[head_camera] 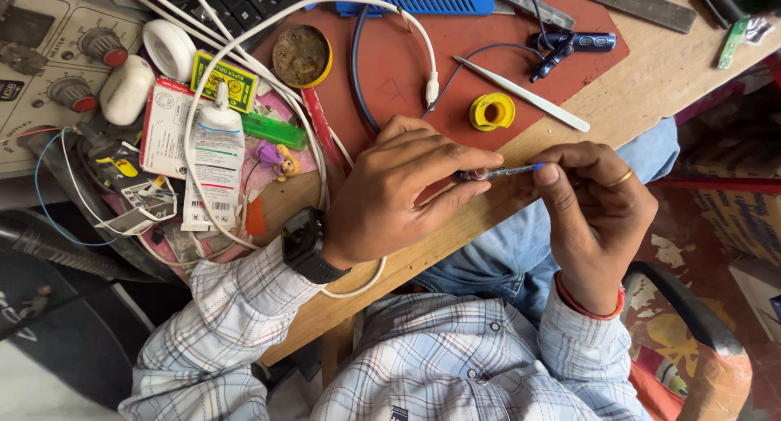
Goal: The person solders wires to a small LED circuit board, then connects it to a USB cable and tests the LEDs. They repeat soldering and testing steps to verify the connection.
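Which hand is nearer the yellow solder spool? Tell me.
Left. The left hand lies just below-left of the yellow solder spool; the right hand sits farther off, below-right.

Free room and obstacles on the wooden table (651,71). Bare wood runs along the near edge, from the two hands toward the right corner. On the red mat (488,63), a yellow solder spool (492,111) and white tweezers (521,93) lie just behind the left hand (399,197) and right hand (590,205). The left end is crowded: white cable (195,128), glue tube (218,157), green lighter (274,130), round flux tin (301,56).
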The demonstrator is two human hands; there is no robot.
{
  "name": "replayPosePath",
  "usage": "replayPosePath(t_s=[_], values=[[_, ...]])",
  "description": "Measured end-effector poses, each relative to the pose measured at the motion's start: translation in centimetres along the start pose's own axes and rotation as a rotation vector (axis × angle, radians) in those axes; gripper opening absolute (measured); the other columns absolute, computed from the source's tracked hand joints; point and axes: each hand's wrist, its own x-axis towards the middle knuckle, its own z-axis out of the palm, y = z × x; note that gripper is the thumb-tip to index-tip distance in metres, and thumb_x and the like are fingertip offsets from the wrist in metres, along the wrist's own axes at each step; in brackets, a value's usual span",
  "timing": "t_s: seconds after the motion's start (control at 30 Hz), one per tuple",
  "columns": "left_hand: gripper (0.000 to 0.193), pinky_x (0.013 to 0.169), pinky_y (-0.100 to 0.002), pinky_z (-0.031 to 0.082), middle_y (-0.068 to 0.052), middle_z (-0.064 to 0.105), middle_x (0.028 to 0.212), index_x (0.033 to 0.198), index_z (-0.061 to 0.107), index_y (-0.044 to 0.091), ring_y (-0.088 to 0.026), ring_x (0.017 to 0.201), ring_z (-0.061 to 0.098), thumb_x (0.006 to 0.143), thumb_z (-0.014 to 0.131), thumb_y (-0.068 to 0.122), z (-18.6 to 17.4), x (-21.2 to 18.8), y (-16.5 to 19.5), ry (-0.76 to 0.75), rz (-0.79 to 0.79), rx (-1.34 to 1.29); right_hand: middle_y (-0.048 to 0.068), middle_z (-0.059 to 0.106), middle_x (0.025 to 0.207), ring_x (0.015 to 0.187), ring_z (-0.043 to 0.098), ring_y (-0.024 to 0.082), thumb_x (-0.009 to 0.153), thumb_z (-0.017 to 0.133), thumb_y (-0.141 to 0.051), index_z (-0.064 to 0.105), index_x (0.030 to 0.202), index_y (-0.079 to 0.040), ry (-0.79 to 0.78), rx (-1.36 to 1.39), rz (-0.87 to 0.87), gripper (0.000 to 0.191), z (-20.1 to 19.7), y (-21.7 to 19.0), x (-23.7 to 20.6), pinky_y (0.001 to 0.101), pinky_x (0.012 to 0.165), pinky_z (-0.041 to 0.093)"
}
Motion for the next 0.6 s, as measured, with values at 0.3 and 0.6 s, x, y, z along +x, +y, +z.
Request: replayPosePath(t_s=[0.3, 0.6], values=[[0.024, 0.09, -0.031, 0.049, -0.001, 0.072, 0.105, 0.122, 0.067, 0.011, -0.018, 0.092, 0.07, 0.101, 0.078, 0.011, 0.07, -0.17, 0.14, 0.05, 0.016, -0.006, 0.013, 0.07, 0.095, 0.083, 0.069, 0.014, 0.111, 0.063, 0.001, 0.062, 0.111, 0.01, -0.044, 0.043, 0.008, 0.009, 0.23, -0.75, 0.24, 0.0243, 0.078, 0.058], [0.024, 0.09, -0.032, 0.05, 0.0, 0.072, 0.108, 0.121, 0.067, 0.011, -0.018, 0.092, 0.07, 0.101, 0.079, 0.01, 0.17, -0.27, -0.05, 0.04, 0.011, -0.01, 0.014, 0.07, 0.094, 0.083, 0.072, 0.016, 0.113, 0.064, -0.002, 0.061, 0.107, 0.01, -0.059, 0.051, -0.008, 0.014, 0.13, -0.68, 0.21, 0.0258, 0.079, 0.06]])
